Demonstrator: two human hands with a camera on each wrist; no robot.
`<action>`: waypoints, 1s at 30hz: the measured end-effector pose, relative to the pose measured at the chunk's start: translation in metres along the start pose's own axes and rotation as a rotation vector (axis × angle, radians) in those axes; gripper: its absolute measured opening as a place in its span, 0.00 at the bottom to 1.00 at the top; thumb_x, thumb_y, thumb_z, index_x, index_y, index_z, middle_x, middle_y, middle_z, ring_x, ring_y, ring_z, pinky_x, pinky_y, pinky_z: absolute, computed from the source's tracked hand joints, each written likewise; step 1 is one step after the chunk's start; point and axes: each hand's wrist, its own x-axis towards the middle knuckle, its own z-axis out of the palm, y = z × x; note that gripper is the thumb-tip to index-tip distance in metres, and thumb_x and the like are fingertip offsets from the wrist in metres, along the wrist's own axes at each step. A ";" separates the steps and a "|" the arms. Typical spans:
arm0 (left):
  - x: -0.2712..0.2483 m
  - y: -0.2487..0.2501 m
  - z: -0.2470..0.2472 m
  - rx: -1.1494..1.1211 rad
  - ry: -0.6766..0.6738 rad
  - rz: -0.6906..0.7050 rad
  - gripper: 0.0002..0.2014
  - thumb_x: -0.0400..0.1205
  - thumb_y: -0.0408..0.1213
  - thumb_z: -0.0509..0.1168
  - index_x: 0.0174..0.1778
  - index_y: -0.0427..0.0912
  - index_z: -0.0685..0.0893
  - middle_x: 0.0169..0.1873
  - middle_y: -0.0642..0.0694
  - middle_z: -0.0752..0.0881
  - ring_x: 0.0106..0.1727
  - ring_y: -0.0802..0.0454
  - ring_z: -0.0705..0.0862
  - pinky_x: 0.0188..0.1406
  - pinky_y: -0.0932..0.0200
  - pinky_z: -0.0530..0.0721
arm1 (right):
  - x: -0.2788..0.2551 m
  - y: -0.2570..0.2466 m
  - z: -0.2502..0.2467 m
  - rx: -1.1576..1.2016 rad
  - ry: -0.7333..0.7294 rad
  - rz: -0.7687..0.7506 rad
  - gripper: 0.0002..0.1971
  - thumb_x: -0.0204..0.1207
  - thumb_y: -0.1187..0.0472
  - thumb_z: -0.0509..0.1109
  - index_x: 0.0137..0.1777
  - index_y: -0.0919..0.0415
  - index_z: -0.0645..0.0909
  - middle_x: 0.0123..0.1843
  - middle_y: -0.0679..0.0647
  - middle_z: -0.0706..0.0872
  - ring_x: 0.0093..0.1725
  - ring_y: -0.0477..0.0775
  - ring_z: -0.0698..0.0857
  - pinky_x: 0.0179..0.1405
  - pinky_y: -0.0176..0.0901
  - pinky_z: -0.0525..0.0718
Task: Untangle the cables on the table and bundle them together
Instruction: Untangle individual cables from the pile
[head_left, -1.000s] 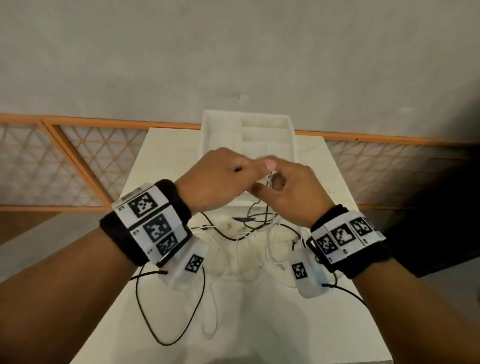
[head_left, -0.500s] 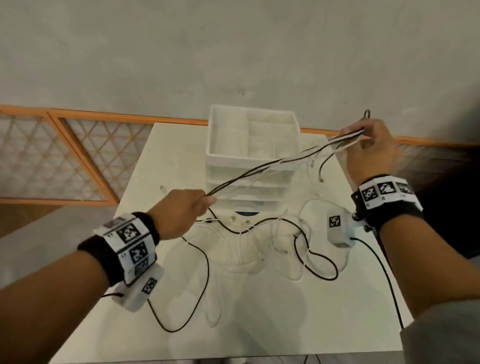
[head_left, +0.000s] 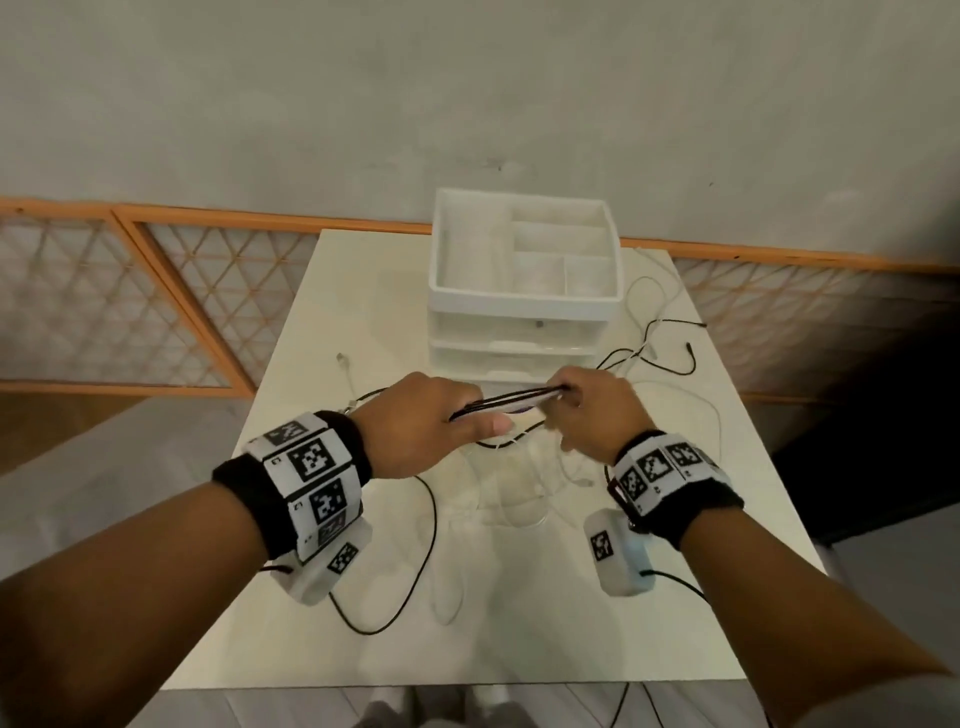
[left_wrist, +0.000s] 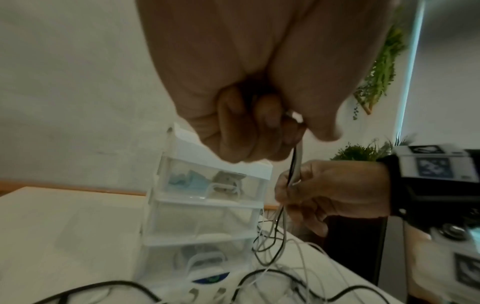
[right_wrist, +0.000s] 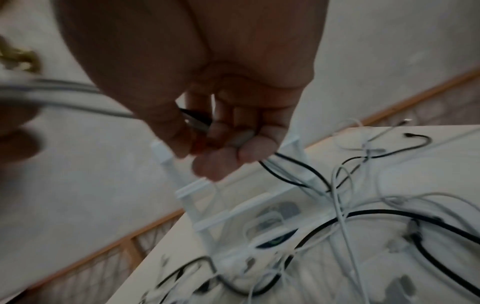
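Left hand (head_left: 426, 421): we clench the gathered cables (head_left: 506, 402) to anchor them.
Right hand (head_left: 592, 410): we pinch the same strands, keeping them parallel above the tabletop (head_left: 519, 623).

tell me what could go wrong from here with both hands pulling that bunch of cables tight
1. The left hand and right hand stretch a bunch of cables whose tails trail into the loose cables on the table; pulling further may tighten knots.
2. The strands run right in front of the drawer organizer; a snagged cable could drag or tip it.
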 end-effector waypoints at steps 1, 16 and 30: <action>-0.001 -0.005 0.002 0.056 0.000 -0.037 0.24 0.86 0.58 0.56 0.32 0.43 0.72 0.25 0.52 0.74 0.30 0.54 0.74 0.33 0.59 0.70 | 0.003 0.002 -0.001 -0.004 0.167 -0.010 0.05 0.77 0.61 0.71 0.49 0.52 0.86 0.40 0.48 0.91 0.34 0.52 0.89 0.45 0.50 0.89; -0.034 -0.051 0.031 -0.725 0.181 -0.453 0.15 0.90 0.45 0.57 0.45 0.38 0.79 0.37 0.46 0.92 0.20 0.51 0.72 0.16 0.65 0.66 | -0.046 0.016 0.087 -0.306 -0.269 -0.208 0.04 0.76 0.51 0.73 0.40 0.41 0.86 0.52 0.47 0.76 0.47 0.51 0.82 0.53 0.50 0.83; -0.001 -0.038 0.019 -0.754 0.265 -0.409 0.15 0.91 0.46 0.54 0.41 0.43 0.72 0.28 0.46 0.74 0.21 0.55 0.65 0.15 0.66 0.61 | 0.010 -0.067 -0.113 0.583 0.750 0.075 0.10 0.66 0.61 0.70 0.25 0.56 0.77 0.24 0.55 0.80 0.19 0.54 0.77 0.18 0.37 0.70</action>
